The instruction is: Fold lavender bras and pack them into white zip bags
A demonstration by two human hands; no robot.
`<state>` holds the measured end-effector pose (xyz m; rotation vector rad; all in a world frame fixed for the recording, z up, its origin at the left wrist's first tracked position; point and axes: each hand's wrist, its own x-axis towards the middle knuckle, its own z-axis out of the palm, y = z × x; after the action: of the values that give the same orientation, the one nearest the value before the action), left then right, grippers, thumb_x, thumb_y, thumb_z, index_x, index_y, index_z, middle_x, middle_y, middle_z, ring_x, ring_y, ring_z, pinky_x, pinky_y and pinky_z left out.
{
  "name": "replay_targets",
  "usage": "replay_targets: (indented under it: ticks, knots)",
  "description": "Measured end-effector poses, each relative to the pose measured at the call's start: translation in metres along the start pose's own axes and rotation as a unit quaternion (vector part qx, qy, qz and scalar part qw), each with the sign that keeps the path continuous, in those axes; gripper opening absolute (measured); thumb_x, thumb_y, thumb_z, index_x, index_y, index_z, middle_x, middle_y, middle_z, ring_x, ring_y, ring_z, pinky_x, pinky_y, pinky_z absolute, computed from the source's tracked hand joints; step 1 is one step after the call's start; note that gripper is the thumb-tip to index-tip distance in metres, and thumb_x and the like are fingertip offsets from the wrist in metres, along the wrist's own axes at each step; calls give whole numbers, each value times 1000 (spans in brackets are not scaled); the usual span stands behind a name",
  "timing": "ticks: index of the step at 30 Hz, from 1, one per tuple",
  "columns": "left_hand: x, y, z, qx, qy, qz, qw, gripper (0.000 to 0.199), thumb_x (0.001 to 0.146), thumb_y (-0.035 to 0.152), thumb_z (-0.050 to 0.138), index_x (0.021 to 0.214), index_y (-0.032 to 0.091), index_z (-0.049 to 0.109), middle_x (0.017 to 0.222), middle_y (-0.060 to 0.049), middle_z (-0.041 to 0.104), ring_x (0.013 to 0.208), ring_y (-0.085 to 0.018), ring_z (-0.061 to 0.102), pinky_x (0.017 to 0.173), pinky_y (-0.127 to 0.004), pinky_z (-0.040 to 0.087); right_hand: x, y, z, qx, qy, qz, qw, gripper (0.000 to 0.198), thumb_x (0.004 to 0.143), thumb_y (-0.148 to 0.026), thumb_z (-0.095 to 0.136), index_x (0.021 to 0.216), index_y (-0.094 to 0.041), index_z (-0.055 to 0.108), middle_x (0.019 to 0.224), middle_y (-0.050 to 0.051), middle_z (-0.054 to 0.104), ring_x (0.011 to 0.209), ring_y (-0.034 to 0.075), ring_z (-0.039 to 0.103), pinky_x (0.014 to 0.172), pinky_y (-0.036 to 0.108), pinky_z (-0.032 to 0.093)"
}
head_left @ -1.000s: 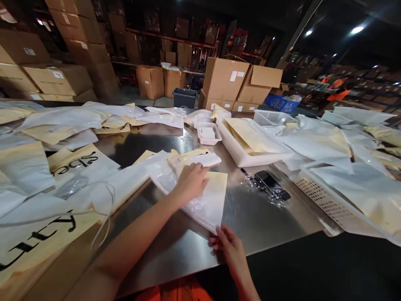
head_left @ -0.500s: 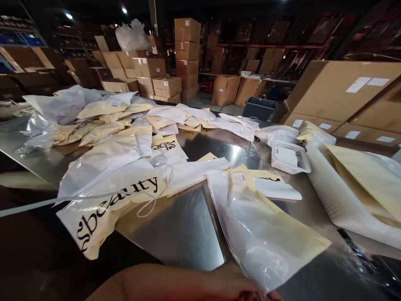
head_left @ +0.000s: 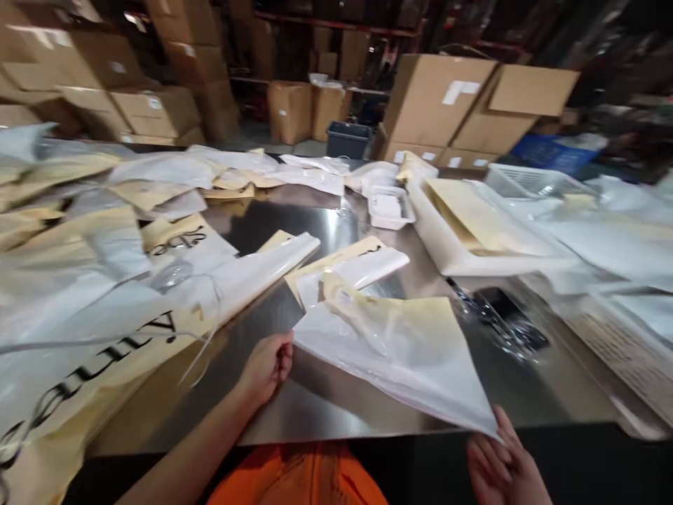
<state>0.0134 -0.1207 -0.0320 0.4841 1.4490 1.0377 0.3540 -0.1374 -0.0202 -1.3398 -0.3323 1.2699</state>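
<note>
Between my hands a white and cream plastic mailer bag [head_left: 399, 351] is stretched out over the metal table [head_left: 336, 414]. My left hand [head_left: 269, 366] pinches its left corner, fingers closed. At the lower right corner, past the table's front edge, my right hand [head_left: 502, 456] grips the bag with closed fingers. Just behind it lies a folded mailer bag [head_left: 368, 270]. To the left, a large bag with black lettering [head_left: 152, 330] has a thin white cord [head_left: 213, 330] over it. Clear-wrapped black items [head_left: 505, 315] lie to the right.
More mailer bags [head_left: 162, 172] are heaped at the back left. A small white basket [head_left: 389, 210] stands at the back, beside a thick stack of bags [head_left: 488, 224]. Cardboard boxes [head_left: 436, 98] and a dark bin [head_left: 348, 140] are beyond the table.
The view has swung to the right. The bag has turned and is now spread between both hands, which both show fully; earlier only a forearm and part of a hand showed at the bottom.
</note>
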Motion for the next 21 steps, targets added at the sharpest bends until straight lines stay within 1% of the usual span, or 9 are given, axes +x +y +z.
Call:
replay_targets:
  ticks: [2,4,5,8,11,14,17,19,21]
  knots:
    - [-11,-7,-11,81,-32,-1,996,49,64,65,61,49,21,44,38,5,38,34,-9,32,39,-22,17,-4,11,5,72,34,12,997,33,65,-43,75,82,-24,54,60,-6,50,49,10,51,44,22,48]
    - [-25,-13,-15,262,-2,81,962,47,69,58,64,46,21,45,40,2,41,38,-12,38,42,-25,24,-10,33,16,75,36,39,996,40,62,-51,77,80,-24,53,70,-2,62,64,17,64,60,33,59]
    - [-33,-15,-15,367,46,156,916,48,75,54,62,45,21,44,43,1,43,42,-14,42,45,-26,28,-14,46,23,56,22,55,997,42,60,-50,80,81,-23,55,75,0,66,69,20,67,67,37,61]
    - [-48,-11,-2,552,149,410,711,38,90,40,53,56,22,51,65,-5,57,67,-21,56,63,-32,43,-22,74,41,-19,-35,76,996,46,54,-43,90,84,-18,64,77,3,71,72,21,69,74,36,60]
    - [-49,-3,28,608,17,547,575,16,91,31,55,90,20,66,102,-11,67,100,-27,60,87,-39,48,-26,81,53,-46,-42,36,997,45,56,-48,89,74,-17,63,61,0,64,55,15,60,58,28,54]
    - [-43,4,59,683,-90,542,482,23,91,20,54,113,17,63,105,-11,68,98,-27,62,80,-39,49,-25,70,58,-100,-50,-48,993,42,65,-51,84,75,-17,60,54,-4,55,47,11,49,46,25,42]
    - [-37,21,75,705,-151,498,483,17,92,11,49,99,18,64,89,-7,68,82,-23,64,64,-32,43,-24,55,54,-156,-79,-88,981,46,67,-58,80,76,-17,59,53,-4,53,44,11,44,42,24,36]
    - [-35,40,77,662,-208,466,549,9,94,24,56,89,20,61,82,-3,67,76,-20,63,60,-29,37,-22,46,47,-170,-100,-90,976,51,63,-61,80,76,-18,58,52,-4,52,44,10,43,41,23,34]
    - [-35,63,76,607,-258,432,615,24,92,43,62,82,21,58,74,2,64,67,-16,59,57,-27,32,-19,39,39,-185,-110,-90,973,54,59,-62,81,79,-19,56,52,-5,52,44,10,42,40,23,33]
